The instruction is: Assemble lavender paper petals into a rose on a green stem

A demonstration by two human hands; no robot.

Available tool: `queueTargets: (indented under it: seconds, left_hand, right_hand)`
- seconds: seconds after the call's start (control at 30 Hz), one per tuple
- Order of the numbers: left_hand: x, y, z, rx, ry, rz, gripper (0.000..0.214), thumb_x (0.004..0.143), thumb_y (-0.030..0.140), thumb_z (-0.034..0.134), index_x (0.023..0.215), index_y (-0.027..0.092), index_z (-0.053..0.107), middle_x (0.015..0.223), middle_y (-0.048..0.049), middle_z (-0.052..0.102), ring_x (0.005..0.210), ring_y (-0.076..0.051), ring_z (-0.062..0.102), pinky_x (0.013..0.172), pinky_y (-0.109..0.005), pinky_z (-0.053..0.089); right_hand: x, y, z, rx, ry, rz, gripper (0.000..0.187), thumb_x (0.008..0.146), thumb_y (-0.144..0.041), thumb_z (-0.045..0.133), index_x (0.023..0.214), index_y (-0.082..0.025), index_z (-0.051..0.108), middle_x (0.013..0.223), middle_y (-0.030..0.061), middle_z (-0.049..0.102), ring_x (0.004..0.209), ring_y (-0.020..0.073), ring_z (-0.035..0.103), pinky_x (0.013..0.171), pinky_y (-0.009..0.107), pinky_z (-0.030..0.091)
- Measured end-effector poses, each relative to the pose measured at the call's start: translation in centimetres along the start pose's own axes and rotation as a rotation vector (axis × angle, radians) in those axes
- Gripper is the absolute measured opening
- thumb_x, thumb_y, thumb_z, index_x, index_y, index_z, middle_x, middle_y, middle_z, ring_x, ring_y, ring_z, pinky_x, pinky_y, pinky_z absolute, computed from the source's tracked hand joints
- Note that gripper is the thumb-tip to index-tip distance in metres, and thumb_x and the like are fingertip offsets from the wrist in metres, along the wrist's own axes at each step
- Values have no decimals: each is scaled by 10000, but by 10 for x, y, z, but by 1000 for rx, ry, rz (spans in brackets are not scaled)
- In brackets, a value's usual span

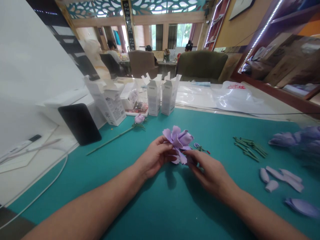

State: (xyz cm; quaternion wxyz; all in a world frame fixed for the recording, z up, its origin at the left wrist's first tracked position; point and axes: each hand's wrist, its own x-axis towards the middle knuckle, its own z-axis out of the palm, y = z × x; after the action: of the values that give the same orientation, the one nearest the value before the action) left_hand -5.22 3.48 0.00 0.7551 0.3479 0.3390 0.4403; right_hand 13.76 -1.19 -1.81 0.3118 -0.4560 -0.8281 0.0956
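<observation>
Over the middle of the green mat (160, 206), a purple artificial flower (178, 139) is held between both hands. My left hand (160, 153) pinches its petals from the left. My right hand (203, 166) has its fingertips closed on the lower right petals; part of what they grip is hidden. Just behind the right hand lie a small round purple piece (196, 145) and a green bit with a red tip (208, 151). Farther back on the left, a finished-looking pink rose (139, 118) rests on its long green stem (110, 144).
Several green stem pieces (250, 148), pale petal pieces (285, 176) and purple petals (302, 207) lie right. White boxes (154, 96) stand at the back, near a plastic bag (235, 95). A black tablet-like panel (80, 123) leans left, by a white cable (58, 173). People sit beyond.
</observation>
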Motion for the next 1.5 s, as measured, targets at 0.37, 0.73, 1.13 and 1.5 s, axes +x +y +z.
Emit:
queueTargets:
  seconds: [0.37, 0.73, 1.13, 1.5]
  left_hand:
    - [0, 0, -1, 9, 6, -5, 308, 632, 192, 761, 873, 158, 572, 744, -26, 650, 633, -142, 613, 624, -273, 500]
    - [2, -1, -1, 17, 3, -7, 335, 611, 205, 767, 876, 156, 569, 725, -23, 649, 627, -144, 616, 609, -268, 494]
    - [2, -1, -1, -29, 14, -10, 288, 602, 182, 762, 821, 162, 577, 707, -23, 643, 641, -145, 614, 620, -272, 515]
    - [2, -1, -2, -48, -18, -13, 304, 605, 182, 770, 844, 158, 584, 715, -20, 644, 622, -133, 609, 583, -246, 498]
  right_hand:
    - [-1, 6, 6, -174, -65, -155, 229, 988, -173, 324, 896, -199, 532, 741, 54, 596, 674, 219, 549, 594, 300, 381]
    - [-1, 2, 10, -302, -15, -238, 249, 918, -62, 309, 768, -206, 445, 648, 32, 510, 572, 195, 469, 537, 283, 311]
    - [-4, 6, 9, -330, -68, -198, 210, 921, -70, 350, 826, -202, 483, 651, 23, 511, 576, 196, 467, 543, 283, 266]
    - [-2, 2, 4, -395, -123, -264, 234, 806, 17, 409, 825, -173, 544, 631, 34, 526, 571, 195, 452, 574, 298, 283]
